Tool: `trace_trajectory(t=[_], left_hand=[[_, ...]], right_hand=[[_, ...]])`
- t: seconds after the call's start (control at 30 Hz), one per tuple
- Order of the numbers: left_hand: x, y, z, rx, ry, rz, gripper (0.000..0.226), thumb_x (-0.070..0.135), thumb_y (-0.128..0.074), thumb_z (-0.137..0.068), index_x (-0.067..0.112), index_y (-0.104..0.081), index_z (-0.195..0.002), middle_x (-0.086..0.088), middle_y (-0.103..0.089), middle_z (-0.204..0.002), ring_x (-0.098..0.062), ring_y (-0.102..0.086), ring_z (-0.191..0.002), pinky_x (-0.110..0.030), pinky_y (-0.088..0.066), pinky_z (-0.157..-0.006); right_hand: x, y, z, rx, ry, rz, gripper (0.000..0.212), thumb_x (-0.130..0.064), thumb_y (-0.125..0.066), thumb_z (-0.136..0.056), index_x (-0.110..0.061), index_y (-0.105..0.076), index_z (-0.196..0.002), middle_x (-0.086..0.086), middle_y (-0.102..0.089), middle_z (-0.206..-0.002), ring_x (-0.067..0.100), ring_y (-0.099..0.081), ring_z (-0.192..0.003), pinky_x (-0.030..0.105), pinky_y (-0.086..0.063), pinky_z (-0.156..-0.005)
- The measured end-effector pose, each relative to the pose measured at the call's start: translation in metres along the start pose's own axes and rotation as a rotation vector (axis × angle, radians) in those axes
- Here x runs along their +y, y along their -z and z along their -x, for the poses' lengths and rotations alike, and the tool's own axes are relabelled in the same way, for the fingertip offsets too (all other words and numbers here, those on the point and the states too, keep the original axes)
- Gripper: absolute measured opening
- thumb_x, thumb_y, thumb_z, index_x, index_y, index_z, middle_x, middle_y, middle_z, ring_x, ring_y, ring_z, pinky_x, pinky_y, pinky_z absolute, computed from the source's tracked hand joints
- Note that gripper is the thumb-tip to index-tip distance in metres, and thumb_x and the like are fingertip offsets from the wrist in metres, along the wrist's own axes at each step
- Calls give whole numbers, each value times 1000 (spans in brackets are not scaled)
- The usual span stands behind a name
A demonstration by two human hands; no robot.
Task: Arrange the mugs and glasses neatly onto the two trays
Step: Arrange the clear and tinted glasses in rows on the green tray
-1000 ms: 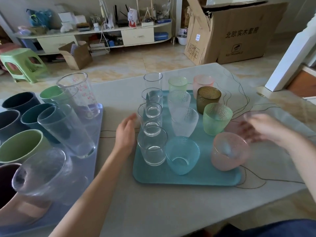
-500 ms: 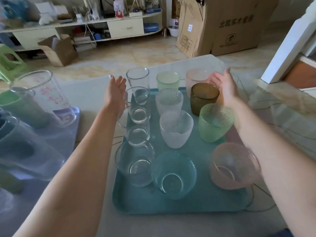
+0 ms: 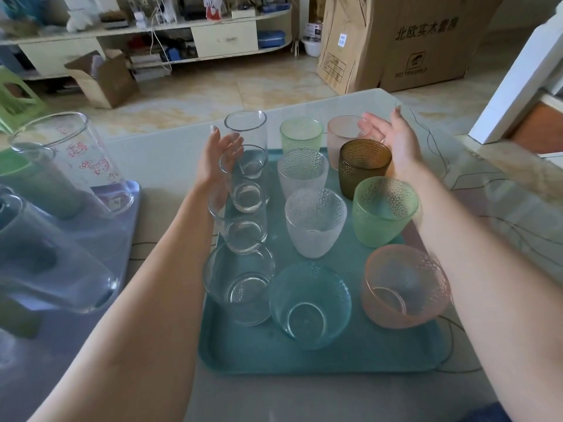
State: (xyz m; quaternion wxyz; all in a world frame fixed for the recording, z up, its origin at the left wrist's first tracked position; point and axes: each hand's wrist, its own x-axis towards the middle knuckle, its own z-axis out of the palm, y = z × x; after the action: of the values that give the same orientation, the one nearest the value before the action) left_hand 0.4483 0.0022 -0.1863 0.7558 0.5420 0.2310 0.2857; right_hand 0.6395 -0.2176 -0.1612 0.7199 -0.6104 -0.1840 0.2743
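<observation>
Left hand (image 3: 217,156) spread flat beside the clear glasses (image 3: 246,178), right hand (image 3: 393,138) likewise spread by the pink frosted cup (image 3: 342,132) (neither gripping anything). Between them, on the teal tray (image 3: 304,357): clear, frosted, green, amber, pink tumblers in three rows. Under that, a pale glass-topped table (image 3: 170,153); beyond, tiled floor (image 3: 213,92), cardboard box (image 3: 426,41), cluttered shelf (image 3: 182,25).
</observation>
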Motion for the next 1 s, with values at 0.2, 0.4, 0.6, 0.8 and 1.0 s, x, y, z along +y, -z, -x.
trace_trajectory(t=[0.2,0.4,0.6,0.8,1.0], left_hand=[[-4,-5,-6,62,-14,-74,46,34,-25,-102,1,-57,-110,-3,-62,-106,-15,-56,-95,-28,-42,-95],[-3,-10,-10,57,-15,-64,52,33,-18,-103,10,-54,-74,9,-58,-53,-3,-48,-54,-14,-38,-56],[-6,-12,-7,64,-50,-65,52,32,-18,-104,10,-58,-78,1,-56,-68,-6,-47,-59,-15,-37,-56],[-4,-19,1,77,-30,-12,50,32,-21,-103,10,-59,-80,-2,-57,-75,-9,-50,-67,-16,-42,-63],[-3,-14,7,82,4,-38,46,33,-24,-103,7,-61,-94,-6,-62,-97,-14,-58,-89,-27,-45,-88]], right_hand=[[1,-5,1,-15,11,-10,50,-49,-14,-99,-28,-59,-97,5,-52,-137,22,-44,-132,45,-36,-111],[4,-7,-1,31,43,58,50,-47,-14,-100,-29,-60,-94,3,-59,-127,20,-46,-130,43,-28,-115],[7,-11,-4,22,56,74,50,-47,-14,-100,-30,-60,-95,-7,-61,-108,20,-46,-131,46,-23,-117],[5,-11,0,27,71,85,50,-45,-13,-101,-30,-59,-95,5,-56,-131,21,-45,-132,45,-25,-116],[8,-5,-2,18,57,102,53,-47,-14,-100,-22,-59,-111,2,-59,-122,20,-46,-130,43,-28,-115]])
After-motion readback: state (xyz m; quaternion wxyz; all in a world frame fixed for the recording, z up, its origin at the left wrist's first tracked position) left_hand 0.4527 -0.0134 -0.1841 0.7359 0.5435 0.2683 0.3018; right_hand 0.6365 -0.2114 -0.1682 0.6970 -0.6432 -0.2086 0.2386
